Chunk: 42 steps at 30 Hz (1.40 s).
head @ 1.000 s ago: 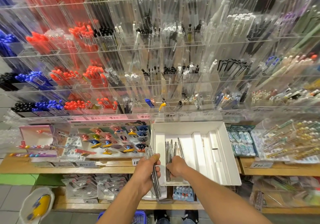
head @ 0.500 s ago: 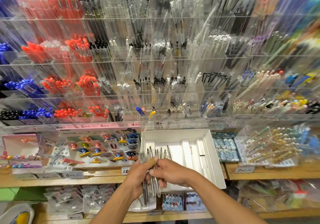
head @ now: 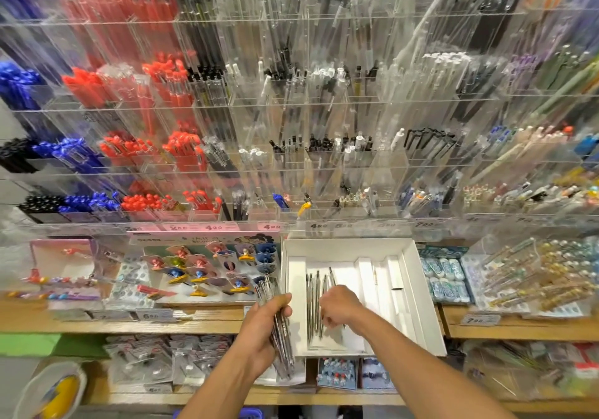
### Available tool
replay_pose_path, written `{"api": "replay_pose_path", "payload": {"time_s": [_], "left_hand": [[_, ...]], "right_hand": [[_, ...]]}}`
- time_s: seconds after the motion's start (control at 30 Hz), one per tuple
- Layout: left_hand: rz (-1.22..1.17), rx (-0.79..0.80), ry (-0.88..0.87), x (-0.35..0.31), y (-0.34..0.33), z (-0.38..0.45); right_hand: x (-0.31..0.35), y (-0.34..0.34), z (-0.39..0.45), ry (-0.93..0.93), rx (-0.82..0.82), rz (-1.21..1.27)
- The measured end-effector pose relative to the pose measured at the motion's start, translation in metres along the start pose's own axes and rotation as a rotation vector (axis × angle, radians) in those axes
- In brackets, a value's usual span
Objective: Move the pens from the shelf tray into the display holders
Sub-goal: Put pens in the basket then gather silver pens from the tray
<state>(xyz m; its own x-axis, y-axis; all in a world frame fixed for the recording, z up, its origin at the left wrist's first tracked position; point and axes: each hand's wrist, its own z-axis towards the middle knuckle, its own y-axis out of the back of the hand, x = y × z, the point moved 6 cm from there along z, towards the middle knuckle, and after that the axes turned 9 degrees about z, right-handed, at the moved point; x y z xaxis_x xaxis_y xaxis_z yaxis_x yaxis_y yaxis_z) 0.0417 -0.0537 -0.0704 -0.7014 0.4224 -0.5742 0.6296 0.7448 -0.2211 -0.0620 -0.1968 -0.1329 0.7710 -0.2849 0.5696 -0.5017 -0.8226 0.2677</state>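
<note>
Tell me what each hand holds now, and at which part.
The left hand grips a bundle of silver pens around its middle. The right hand reaches among the pens in the white tray; its grasp cannot be told.

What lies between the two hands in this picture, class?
In the head view, the white cardboard tray's left wall and loose silver pens lie between the left hand, gripping a bundle of clear pens, and the right hand.

left hand [head: 264, 328] gripping, right hand [head: 340, 308] curled, palm down
</note>
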Motion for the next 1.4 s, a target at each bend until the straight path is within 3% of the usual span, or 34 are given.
{"api": "replay_pose_path", "payload": {"time_s": [0.13,0.23,0.53,0.77,0.97,1.13,1.23,1.3,1.4], "left_hand": [[-0.053,0.039,0.005,-0.002,0.001,-0.002],[-0.084,0.066,0.007,-0.004,0.0,-0.005],[-0.073,0.075,0.037,-0.002,-0.002,-0.004],[-0.045,0.053,0.04,-0.001,-0.003,-0.004],[-0.063,0.057,0.058,0.008,0.001,-0.003],[-0.068,0.059,0.06,0.007,-0.008,-0.002],[-0.067,0.056,0.022,0.002,-0.016,-0.001],[-0.047,0.064,0.012,0.001,-0.021,0.001],[0.057,0.06,-0.015,0.0,-0.027,0.004]], "right_hand": [[-0.015,-0.025,0.023,-0.066,-0.148,-0.294],[-0.019,-0.034,0.03,-0.074,-0.222,-0.221],[-0.026,-0.021,0.033,-0.153,-0.157,-0.14],[-0.029,-0.025,0.03,-0.06,-0.186,-0.408],[-0.028,-0.019,0.024,-0.013,-0.183,-0.415],[0.012,-0.009,-0.014,0.227,-0.067,-0.098],[0.035,-0.005,-0.057,0.386,0.111,0.087],[0.041,-0.01,-0.077,0.438,0.214,0.106],[0.039,-0.013,-0.085,0.472,0.22,0.078]]}}
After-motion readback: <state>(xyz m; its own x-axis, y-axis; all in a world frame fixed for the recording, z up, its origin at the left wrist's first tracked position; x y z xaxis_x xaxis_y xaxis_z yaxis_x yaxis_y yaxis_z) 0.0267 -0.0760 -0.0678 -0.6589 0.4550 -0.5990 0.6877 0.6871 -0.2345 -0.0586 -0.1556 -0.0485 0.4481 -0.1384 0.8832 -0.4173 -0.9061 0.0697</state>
